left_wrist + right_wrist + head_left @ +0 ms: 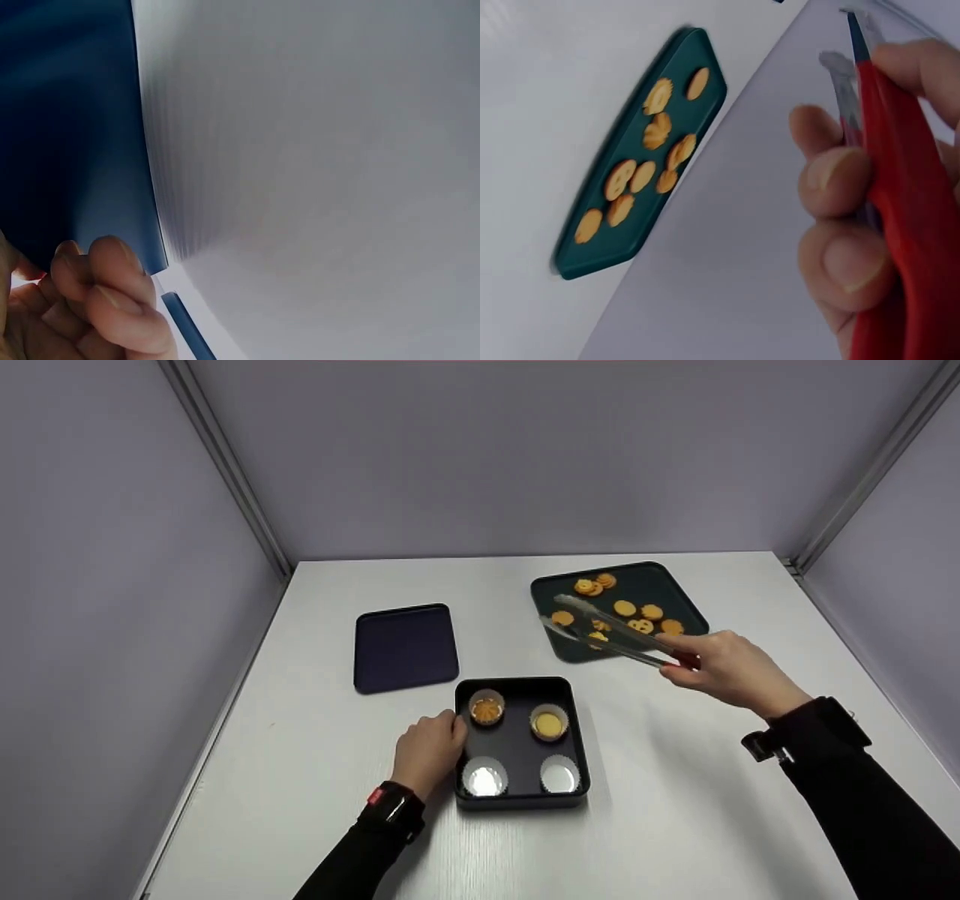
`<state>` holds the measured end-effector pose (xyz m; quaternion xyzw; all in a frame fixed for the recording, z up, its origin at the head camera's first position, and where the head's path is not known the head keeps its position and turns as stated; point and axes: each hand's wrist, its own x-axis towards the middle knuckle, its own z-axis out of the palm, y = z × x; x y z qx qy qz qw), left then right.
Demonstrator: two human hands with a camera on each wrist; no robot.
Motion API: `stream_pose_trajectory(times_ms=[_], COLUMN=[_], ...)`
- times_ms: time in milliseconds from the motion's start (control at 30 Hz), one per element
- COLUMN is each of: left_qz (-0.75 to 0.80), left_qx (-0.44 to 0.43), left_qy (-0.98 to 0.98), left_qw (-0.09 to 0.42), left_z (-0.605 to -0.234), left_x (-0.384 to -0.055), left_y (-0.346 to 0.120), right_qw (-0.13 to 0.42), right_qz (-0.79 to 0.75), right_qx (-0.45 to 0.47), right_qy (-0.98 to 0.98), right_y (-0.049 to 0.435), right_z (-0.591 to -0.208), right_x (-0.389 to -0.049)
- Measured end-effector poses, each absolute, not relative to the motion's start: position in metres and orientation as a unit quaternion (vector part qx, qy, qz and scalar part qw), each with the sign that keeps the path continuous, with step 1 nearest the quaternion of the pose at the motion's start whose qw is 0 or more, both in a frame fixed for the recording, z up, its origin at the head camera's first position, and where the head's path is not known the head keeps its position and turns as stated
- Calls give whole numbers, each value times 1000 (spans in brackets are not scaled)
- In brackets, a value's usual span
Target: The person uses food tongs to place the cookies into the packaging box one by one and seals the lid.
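My right hand (731,671) grips metal tongs (626,631) by their red handles (911,195). The tongs' tips are spread apart, with nothing between them, and overlap the left part of the dark green tray (679,592) in the head view. On that tray lie several cookies (625,608). With curled fingers, my left hand (427,750) holds the left side of a deep black square pan (517,802). Four paper cups stand inside: the back left cup holds a ridged cookie (486,710), the back right a round yellow cookie (549,725). White bottoms show in the front cups (559,774).
A flat dark blue tray (405,649) lies behind the pan to the left, with a bare surface. All of it stands on a white table (300,780). Grey panels (480,457) enclose the table at the back and both sides.
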<state>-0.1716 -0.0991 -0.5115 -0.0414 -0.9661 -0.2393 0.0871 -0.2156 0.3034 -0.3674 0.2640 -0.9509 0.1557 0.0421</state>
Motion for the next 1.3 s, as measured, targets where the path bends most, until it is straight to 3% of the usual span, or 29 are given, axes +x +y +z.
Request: stream_pose_trajectory(times_ms=[267,567,1300], left_qz=[-242,-239,-239], left_qx=[-40,-34,-34], left_qy=[-966,-967,-968], left_qw=[83,75,72], left_z=[-511,-511,-511], left_x=[-171,-173,-173], left_y=[-99,-101,-100], right_qw=[35,-51,-98], right_qz=[152,192,173], right_qx=[160,83,84], right_qy=[-975,-976,-976], right_y=[328,330,323], right_z=[-388,-406,-419], right_x=[-234,-249,-263])
